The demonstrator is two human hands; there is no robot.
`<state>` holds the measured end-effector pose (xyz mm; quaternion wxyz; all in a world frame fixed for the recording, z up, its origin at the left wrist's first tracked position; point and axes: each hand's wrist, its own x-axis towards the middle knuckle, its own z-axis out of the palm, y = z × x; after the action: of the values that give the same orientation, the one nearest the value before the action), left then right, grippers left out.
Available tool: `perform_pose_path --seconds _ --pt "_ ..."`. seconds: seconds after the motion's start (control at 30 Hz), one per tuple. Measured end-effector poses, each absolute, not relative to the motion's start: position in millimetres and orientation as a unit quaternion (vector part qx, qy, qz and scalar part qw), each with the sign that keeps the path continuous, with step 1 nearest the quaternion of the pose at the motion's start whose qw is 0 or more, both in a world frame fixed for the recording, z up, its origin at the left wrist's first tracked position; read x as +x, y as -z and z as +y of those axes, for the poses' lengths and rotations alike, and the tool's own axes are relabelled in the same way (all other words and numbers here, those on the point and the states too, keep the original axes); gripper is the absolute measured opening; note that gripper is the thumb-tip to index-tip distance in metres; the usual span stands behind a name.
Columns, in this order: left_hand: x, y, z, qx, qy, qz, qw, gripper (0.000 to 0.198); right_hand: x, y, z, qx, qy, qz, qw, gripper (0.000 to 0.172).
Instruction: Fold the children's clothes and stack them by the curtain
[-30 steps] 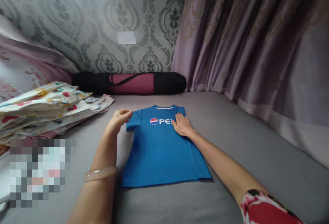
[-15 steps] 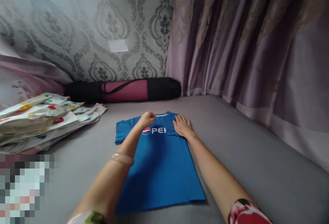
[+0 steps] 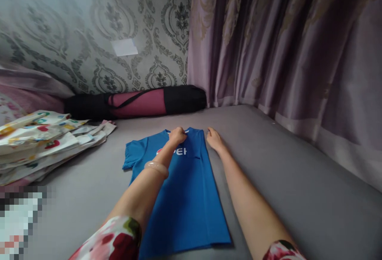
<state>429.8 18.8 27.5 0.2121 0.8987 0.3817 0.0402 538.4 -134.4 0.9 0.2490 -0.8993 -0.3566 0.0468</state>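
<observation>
A blue T-shirt (image 3: 185, 196) with white lettering and a round logo lies on the grey bed sheet, its collar away from me. Its right side is folded inward, with that sleeve lying over the chest; the left sleeve sticks out. My left hand (image 3: 178, 135), below a pale bangle (image 3: 156, 168), is closed at the collar and partly covers it. The fingertips there are hidden against the cloth. Just beside the folded right edge, near the shoulder, my right hand (image 3: 215, 140) rests with its fingers loosely stretched and holds nothing.
On the left lies a pile of white cloth with a colourful print (image 3: 44, 144). A long black and maroon bag (image 3: 140, 103) lies along the patterned wall. Purple curtains (image 3: 253, 45) hang down to the grey sheet (image 3: 283, 180) on the right.
My left hand has moved right along the collar. The right hand has slid off the shirt's folded shoulder onto the sheet beside it. The view has shifted slightly.
</observation>
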Motion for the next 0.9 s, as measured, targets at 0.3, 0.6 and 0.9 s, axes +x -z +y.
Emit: perform_pose_path --seconds 0.3,0.6,0.9 --pt "432.0 -26.5 22.6 0.883 -0.049 0.373 0.279 0.004 513.4 0.2 -132.8 -0.872 0.008 -0.446 0.202 0.049" --pt "425.8 -27.6 19.1 0.866 -0.105 0.396 0.288 0.013 508.6 3.8 -129.3 -0.876 -0.057 -0.448 0.172 0.058" --pt "426.0 -28.9 12.4 0.861 -0.081 0.412 0.286 0.027 508.3 6.3 -132.7 -0.881 -0.040 -0.439 0.175 0.058"
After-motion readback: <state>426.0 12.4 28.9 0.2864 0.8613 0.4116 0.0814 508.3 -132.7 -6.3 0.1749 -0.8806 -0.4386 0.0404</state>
